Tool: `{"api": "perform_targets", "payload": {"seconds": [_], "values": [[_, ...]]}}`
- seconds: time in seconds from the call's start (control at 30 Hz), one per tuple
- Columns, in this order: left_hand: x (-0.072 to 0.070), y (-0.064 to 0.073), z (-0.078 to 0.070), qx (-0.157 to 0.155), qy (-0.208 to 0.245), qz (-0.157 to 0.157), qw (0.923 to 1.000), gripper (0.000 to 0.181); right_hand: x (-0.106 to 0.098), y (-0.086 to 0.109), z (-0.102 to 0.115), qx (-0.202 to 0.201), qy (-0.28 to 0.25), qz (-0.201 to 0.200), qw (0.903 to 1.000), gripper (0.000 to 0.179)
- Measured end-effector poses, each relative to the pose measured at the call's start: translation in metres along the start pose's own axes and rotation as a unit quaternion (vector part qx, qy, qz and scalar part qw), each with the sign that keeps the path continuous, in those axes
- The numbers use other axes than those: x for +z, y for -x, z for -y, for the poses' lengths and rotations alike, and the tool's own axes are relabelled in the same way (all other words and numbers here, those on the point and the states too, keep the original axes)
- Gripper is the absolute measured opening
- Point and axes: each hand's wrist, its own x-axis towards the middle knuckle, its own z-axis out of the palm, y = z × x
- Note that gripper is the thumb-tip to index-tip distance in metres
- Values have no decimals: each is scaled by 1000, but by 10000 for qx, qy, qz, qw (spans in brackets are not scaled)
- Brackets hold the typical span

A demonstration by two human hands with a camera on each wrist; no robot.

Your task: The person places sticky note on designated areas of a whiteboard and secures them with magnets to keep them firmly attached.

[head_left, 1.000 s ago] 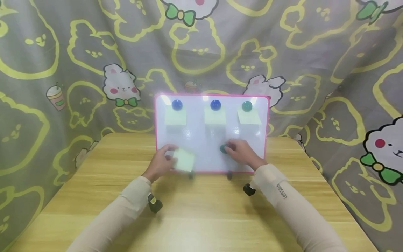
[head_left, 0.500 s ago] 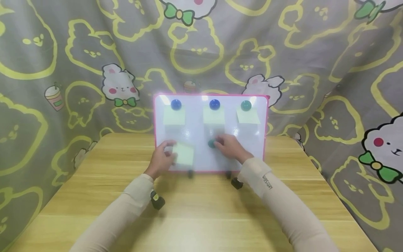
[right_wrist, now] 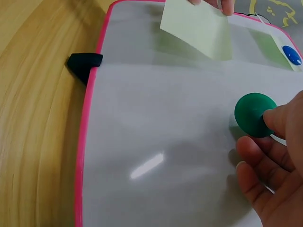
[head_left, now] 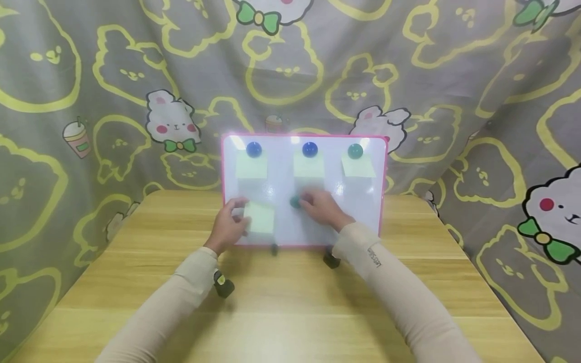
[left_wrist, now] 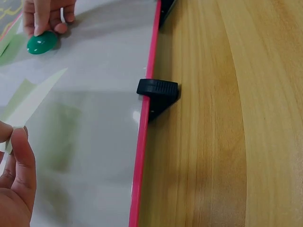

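Observation:
A pink-edged whiteboard (head_left: 281, 196) stands at the back of the table. My left hand (head_left: 227, 226) pinches a pale green sticky note (head_left: 259, 218) by its left edge, at the board's lower left. In the left wrist view the note (left_wrist: 28, 101) stands off the board, its shadow falling beneath. Between thumb and fingers my right hand (head_left: 324, 207) holds a round green magnet (head_left: 295, 201), right of the note. The right wrist view shows this magnet (right_wrist: 254, 115) close to the board; whether it touches is unclear.
Along the board's top, two blue magnets (head_left: 254, 149) and another green magnet (head_left: 355, 151) hold sticky notes (head_left: 308, 165). Black feet (left_wrist: 158, 94) support the bottom edge. The wooden table (head_left: 281, 307) spreads out in front, and a patterned curtain (head_left: 204, 60) hangs behind.
My right hand has carried the green magnet leftward and slightly up, toward the note. The left hand has shifted the note slightly up and left, keeping its pinch.

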Motion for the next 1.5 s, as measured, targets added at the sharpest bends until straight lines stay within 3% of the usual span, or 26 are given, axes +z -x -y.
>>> {"api": "perform_targets", "payload": {"seconds": [0.27, 0.5, 0.8, 1.03, 1.5], "values": [[-1, -3, 2, 44, 4, 3, 10000, 47, 5, -11, 13, -176, -49, 79, 9998, 12], [-4, -6, -1, -106, 15, 16, 9999, 50, 11, -18, 22, -36, 219, 138, 9997, 11], [-5, 5, -26, -12, -59, 27, 10000, 48, 20, -24, 37, -86, 342, 259, 9990, 15], [-5, -13, 5, -38, -8, -27, 10000, 49, 25, -28, 42, -183, 227, 280, 9992, 13], [-5, -13, 2, -90, 28, -162, 9998, 49, 35, -35, 53, -217, 267, 142, 9993, 11]]}}
